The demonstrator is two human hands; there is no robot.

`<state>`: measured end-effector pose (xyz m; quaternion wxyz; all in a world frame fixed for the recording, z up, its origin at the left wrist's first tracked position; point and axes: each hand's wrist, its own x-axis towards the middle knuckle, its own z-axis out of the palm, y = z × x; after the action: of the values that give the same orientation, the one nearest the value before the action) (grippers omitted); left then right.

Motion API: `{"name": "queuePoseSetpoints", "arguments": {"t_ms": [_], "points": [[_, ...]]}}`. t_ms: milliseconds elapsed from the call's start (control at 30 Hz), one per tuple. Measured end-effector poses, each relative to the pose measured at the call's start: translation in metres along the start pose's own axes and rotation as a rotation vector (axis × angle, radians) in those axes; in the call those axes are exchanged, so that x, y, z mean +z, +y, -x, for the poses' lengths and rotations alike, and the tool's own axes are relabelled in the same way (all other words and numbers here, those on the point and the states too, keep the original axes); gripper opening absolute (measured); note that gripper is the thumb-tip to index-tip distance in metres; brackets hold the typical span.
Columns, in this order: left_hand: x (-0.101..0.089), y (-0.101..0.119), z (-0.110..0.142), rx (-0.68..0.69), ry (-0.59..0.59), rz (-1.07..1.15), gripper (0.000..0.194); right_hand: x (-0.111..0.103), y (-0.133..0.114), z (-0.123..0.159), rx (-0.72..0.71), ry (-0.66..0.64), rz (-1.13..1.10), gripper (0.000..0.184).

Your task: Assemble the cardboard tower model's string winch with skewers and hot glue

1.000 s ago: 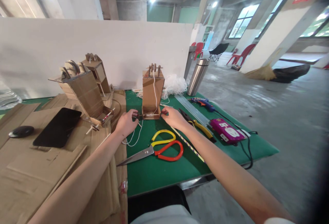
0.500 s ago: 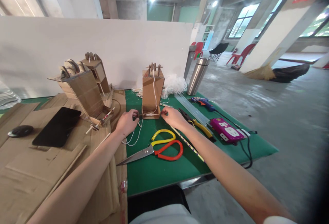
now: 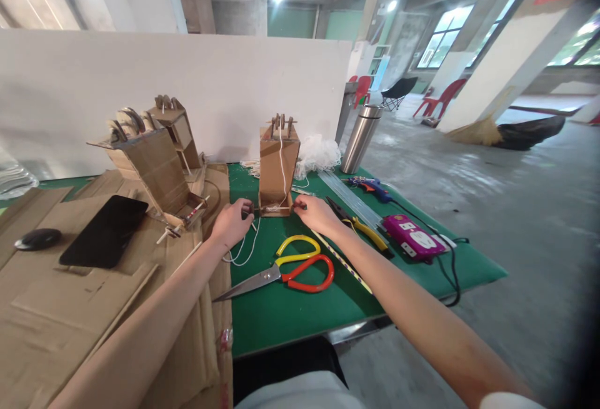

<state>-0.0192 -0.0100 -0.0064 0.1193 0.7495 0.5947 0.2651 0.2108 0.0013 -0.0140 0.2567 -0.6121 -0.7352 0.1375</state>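
In front of me on the green table top stands a cardboard winch model (image 3: 273,168) with small cardboard wheels on top. White string (image 3: 282,171) runs from its wheels down its face to a thin wooden stick (image 3: 275,210) across the base. My left hand (image 3: 233,220) is closed with its fingertips at the stick's left end. At the right end, my right hand (image 3: 313,210) pinches the stick; its tip is mostly hidden by the fingers. Loose string trails below my left hand. Large scissors (image 3: 281,270) with yellow and red handles lie nearest me.
Pliers (image 3: 360,227), glue sticks (image 3: 349,199), a glue gun (image 3: 368,187) and a purple power strip (image 3: 412,237) lie to the right. Behind stands a steel flask (image 3: 360,140). On the left, cardboard carries another cardboard model (image 3: 150,168), a phone (image 3: 104,232) and a mouse (image 3: 37,239).
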Motion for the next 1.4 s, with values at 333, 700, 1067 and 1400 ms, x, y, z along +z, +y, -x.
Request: {"name": "queuePoseSetpoints", "arguments": {"t_ms": [333, 700, 1067, 1400], "points": [[0.0007, -0.0026, -0.0001, 0.012, 0.012, 0.029, 0.026, 0.0001, 0.0006, -0.0001, -0.014, 0.007, -0.017, 0.010], [0.0016, -0.0023, -0.0008, 0.010, 0.014, 0.034, 0.024, 0.0013, 0.0026, -0.0013, -0.010, 0.007, -0.016, 0.009], [-0.0012, 0.0001, 0.0008, 0.003, 0.004, 0.007, 0.029, 0.0012, 0.0012, -0.0009, 0.015, -0.004, 0.005, 0.011], [0.0011, -0.0038, -0.0001, -0.001, 0.068, 0.016, 0.034, 0.0021, 0.0042, -0.0020, 0.013, -0.002, 0.005, 0.018]]}}
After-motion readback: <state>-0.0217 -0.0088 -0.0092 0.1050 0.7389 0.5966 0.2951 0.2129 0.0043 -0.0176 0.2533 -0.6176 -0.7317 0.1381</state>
